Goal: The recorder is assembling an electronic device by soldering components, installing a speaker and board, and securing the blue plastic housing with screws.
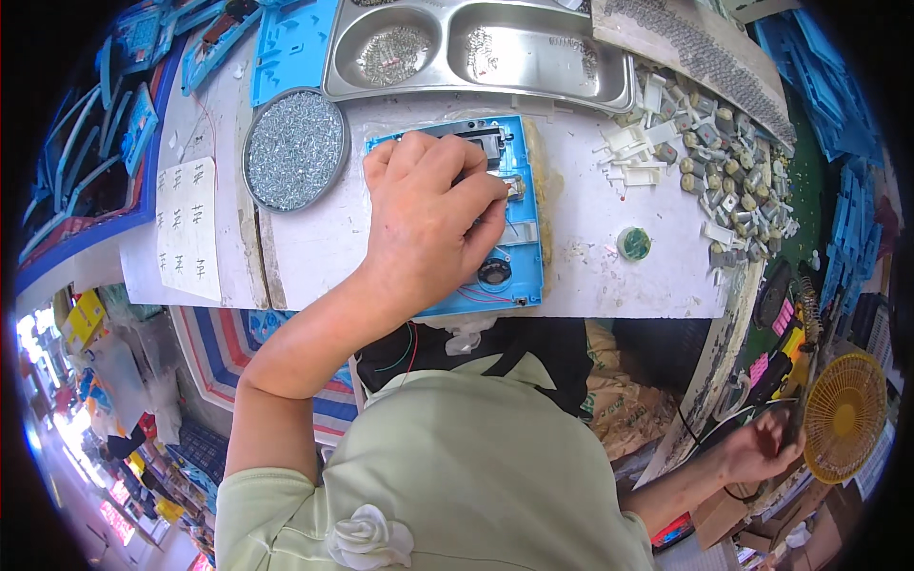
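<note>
My left hand (428, 205) lies over a blue plastic housing (519, 285) at the table's near edge. Its thumb and forefinger are pinched at a small silvery part (515, 187) by the housing's right side; the palm hides much of the inside. A round black part (494, 273), thin red wires and a dark strip show in the housing. Off to the lower right, beyond the table, my right hand (762, 447) is beside a yellow fan (844, 417). Its fingers are curved and apart, close to something dark that I cannot make out.
Left of the housing stands a round dish of screws (295, 150). Behind is a metal tray (457, 90) with small springs. Small motors with white plastic parts (728, 171) are heaped at the right, near a green round piece (633, 244). A handwritten paper (188, 228) lies left.
</note>
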Available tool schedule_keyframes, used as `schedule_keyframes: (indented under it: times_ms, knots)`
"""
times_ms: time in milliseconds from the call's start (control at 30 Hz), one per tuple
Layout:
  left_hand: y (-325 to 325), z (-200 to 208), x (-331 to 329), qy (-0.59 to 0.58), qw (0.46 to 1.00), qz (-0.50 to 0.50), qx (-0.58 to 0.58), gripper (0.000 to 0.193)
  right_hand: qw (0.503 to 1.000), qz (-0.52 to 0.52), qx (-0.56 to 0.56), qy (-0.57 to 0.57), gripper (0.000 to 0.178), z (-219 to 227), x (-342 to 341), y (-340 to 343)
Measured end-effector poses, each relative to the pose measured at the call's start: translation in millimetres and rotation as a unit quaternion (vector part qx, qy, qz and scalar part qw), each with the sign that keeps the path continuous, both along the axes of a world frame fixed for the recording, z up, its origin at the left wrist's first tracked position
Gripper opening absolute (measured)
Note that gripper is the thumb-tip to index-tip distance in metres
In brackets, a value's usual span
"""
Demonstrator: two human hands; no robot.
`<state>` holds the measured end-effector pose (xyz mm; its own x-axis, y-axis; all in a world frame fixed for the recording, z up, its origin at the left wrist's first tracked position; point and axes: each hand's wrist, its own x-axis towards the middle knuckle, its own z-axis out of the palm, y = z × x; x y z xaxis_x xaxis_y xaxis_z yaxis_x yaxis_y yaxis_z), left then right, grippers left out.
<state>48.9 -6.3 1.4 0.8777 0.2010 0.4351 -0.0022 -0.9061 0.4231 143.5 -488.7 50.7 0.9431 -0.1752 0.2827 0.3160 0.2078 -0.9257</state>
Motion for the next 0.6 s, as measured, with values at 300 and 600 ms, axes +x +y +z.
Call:
schedule_keyframes:
  times_ms: [300,600]
  knots:
    - [-1.2,-1.8,1.5,0.002,1.000,-0.006,0.006,0.022,0.917,0.324,-0.211,-0.101,0.033,-61.9,-14.5,222.2]
    - [0.1,0.4,1.2,0.005,1.000,-0.005,-0.001,0.024,0.899,0.359,-0.223,-0.116,0.032,-60.9,-11.3,241.5]
